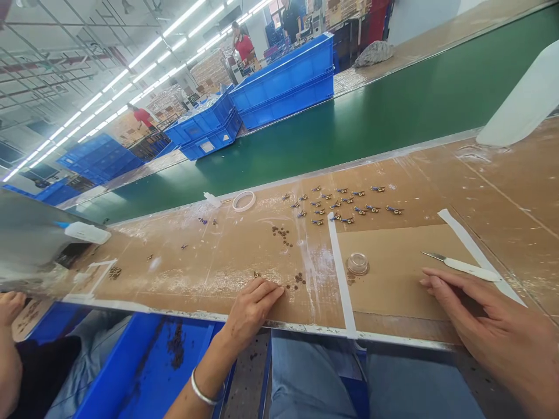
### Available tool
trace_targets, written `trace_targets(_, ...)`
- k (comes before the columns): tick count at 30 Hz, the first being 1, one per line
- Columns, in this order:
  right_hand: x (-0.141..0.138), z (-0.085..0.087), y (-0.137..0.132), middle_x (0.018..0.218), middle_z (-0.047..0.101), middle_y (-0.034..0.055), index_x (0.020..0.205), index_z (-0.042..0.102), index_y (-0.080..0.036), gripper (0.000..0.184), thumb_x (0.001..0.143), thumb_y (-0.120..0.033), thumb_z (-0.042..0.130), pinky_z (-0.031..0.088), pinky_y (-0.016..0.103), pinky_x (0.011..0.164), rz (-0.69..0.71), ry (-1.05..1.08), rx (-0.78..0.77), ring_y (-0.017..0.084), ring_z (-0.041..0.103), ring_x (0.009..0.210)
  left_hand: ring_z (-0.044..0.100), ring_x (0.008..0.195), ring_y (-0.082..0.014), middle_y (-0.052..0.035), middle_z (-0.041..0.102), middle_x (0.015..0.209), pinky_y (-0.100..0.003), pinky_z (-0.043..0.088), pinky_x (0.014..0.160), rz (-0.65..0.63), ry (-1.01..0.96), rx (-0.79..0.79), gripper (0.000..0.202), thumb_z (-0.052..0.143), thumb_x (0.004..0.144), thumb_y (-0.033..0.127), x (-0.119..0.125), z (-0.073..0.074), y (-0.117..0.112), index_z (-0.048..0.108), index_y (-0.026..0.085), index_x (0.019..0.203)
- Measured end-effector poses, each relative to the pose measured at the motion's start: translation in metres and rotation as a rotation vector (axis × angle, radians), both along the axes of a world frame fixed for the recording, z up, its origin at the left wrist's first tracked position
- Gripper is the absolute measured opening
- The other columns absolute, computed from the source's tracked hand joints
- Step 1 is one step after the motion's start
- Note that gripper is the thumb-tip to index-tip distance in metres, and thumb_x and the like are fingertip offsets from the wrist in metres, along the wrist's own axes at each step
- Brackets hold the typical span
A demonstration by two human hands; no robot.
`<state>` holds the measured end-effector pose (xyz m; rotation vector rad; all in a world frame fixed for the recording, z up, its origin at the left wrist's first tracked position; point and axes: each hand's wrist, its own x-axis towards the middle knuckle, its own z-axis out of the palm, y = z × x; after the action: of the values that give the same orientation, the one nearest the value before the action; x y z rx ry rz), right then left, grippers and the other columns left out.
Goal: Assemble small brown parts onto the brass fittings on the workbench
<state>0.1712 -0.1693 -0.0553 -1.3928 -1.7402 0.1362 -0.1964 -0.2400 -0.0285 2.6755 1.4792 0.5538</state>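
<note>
My left hand (251, 308) rests at the near edge of the brown work table (218, 262), fingers lying flat and together, tips next to a small cluster of dark round parts (299, 279). A silver bangle is on that wrist. My right hand (493, 331) lies flat on a cardboard sheet (393, 273), fingers stretched out, holding nothing. Just beyond its fingertips lies a white-handled knife (465, 266). A small clear round lid (357, 263) sits between my hands. Several small blue-and-gold pieces (345, 203) lie in rows further out.
A green conveyor belt (349, 122) runs behind the table, with blue crates (283, 81) beyond it. A tape ring (243, 201), a small white bottle (212, 199) and more dark parts (283, 235) lie on the table. Another person's arm (9, 349) shows at left. A blue bin (148, 366) sits below.
</note>
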Motion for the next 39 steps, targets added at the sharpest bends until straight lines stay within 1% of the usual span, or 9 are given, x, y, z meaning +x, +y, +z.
trace_targets(2, -0.001, 0.001, 0.0, 0.083, 0.075, -0.005, 0.092, 0.069, -0.029, 0.034, 0.091, -0.053, 0.045, 0.055, 0.031, 0.068, -0.002, -0.002, -0.011, 0.018, 0.072, 0.075, 0.06, 0.089, -0.0178, -0.0086, 0.069, 0.1, -0.034, 0.054, 0.079, 0.053, -0.018, 0.048, 0.028, 0.046, 0.098, 0.014, 0.003, -0.001, -0.005, 0.06, 0.018, 0.122)
trace_targets(5, -0.002, 0.003, 0.001, 0.082, 0.075, -0.0043, 0.091, 0.07, -0.028, 0.036, 0.09, -0.055, 0.045, 0.055, 0.032, 0.067, -0.015, -0.013, -0.016, 0.02, 0.072, 0.075, 0.057, 0.08, -0.0166, -0.0064, 0.069, 0.092, -0.032, 0.053, 0.072, 0.138, -0.019, 0.123, 0.025, 0.049, 0.097, 0.011, 0.011, 0.0, -0.014, 0.063, 0.019, 0.116)
trace_targets(7, -0.003, 0.003, 0.002, 0.081, 0.075, -0.0037, 0.089, 0.07, -0.027, 0.037, 0.09, -0.055, 0.044, 0.055, 0.032, 0.066, -0.02, -0.022, -0.008, 0.02, 0.072, 0.075, 0.056, 0.078, -0.0164, -0.0055, 0.069, 0.088, -0.031, 0.052, 0.07, 0.167, -0.015, 0.148, 0.023, 0.05, 0.096, 0.01, 0.016, -0.001, -0.017, 0.065, 0.019, 0.111)
trace_targets(10, -0.003, 0.003, 0.003, 0.08, 0.075, -0.0036, 0.088, 0.07, -0.027, 0.037, 0.091, -0.054, 0.044, 0.055, 0.031, 0.065, -0.008, -0.023, 0.002, 0.019, 0.072, 0.075, 0.056, 0.077, -0.0162, -0.005, 0.068, 0.086, -0.029, 0.051, 0.069, 0.191, -0.014, 0.157, 0.023, 0.05, 0.095, 0.009, 0.019, -0.002, -0.018, 0.066, 0.019, 0.109)
trace_targets(17, -0.002, 0.004, 0.0, 0.083, 0.075, -0.0053, 0.09, 0.07, -0.028, 0.038, 0.091, -0.056, 0.043, 0.053, 0.031, 0.064, -0.032, -0.013, -0.033, 0.019, 0.072, 0.077, 0.055, 0.077, -0.016, -0.0049, 0.067, 0.087, -0.029, 0.05, 0.068, 0.179, -0.022, 0.133, 0.021, 0.051, 0.095, 0.01, 0.02, 0.0, -0.016, 0.065, 0.019, 0.108)
trace_targets(22, -0.002, 0.003, -0.001, 0.083, 0.075, -0.0055, 0.091, 0.07, -0.029, 0.037, 0.091, -0.055, 0.043, 0.054, 0.032, 0.067, -0.016, -0.021, -0.033, 0.019, 0.072, 0.077, 0.056, 0.078, -0.0161, -0.0052, 0.066, 0.086, -0.029, 0.051, 0.068, 0.186, -0.015, 0.123, 0.022, 0.052, 0.093, 0.007, 0.022, -0.001, -0.017, 0.065, 0.018, 0.107)
trace_targets(30, -0.002, 0.002, 0.001, 0.08, 0.075, -0.0047, 0.09, 0.07, -0.029, 0.036, 0.09, -0.054, 0.045, 0.055, 0.032, 0.067, -0.016, -0.01, -0.024, 0.019, 0.072, 0.076, 0.058, 0.081, -0.0158, -0.0051, 0.065, 0.088, -0.03, 0.05, 0.072, 0.257, -0.025, 0.099, 0.024, 0.052, 0.094, 0.009, 0.019, -0.006, -0.021, 0.065, 0.019, 0.112)
trace_targets(35, -0.002, 0.003, 0.001, 0.081, 0.075, -0.0043, 0.091, 0.07, -0.028, 0.039, 0.092, -0.056, 0.042, 0.054, 0.031, 0.064, -0.015, -0.038, -0.02, 0.019, 0.072, 0.075, 0.057, 0.078, -0.0152, -0.0044, 0.065, 0.086, -0.029, 0.048, 0.069, 0.212, -0.018, 0.142, 0.027, 0.053, 0.093, 0.009, 0.021, -0.006, -0.019, 0.063, 0.02, 0.115)
trace_targets(39, -0.002, 0.003, 0.0, 0.081, 0.075, -0.0035, 0.09, 0.069, -0.027, 0.037, 0.093, -0.052, 0.043, 0.054, 0.029, 0.066, -0.008, -0.049, 0.031, 0.017, 0.072, 0.076, 0.056, 0.079, -0.0158, -0.005, 0.065, 0.087, -0.03, 0.048, 0.07, 0.207, -0.011, 0.118, 0.027, 0.054, 0.093, 0.007, 0.022, -0.008, -0.02, 0.061, 0.02, 0.116)
